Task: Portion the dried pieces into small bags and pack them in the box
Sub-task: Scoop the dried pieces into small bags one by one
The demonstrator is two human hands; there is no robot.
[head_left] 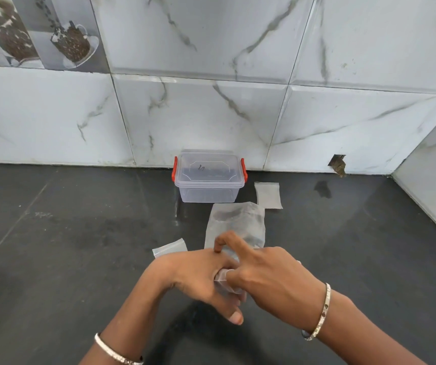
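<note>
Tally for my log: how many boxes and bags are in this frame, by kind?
Clear box with red latches, lid on: 1
Large clear bag: 1
Small bags lying on the counter: 2
Held bag, pinched between left hand and right hand, likely small: 1
Total: 5

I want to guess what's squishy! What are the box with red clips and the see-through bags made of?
The box looks like hard, glossy clear plastic: you see through its walls and it keeps its shape. Its clips look like red plastic. The small bag and the large bag look like thin, soft plastic film: the large one crumples, and the dark counter shows through both.
</note>
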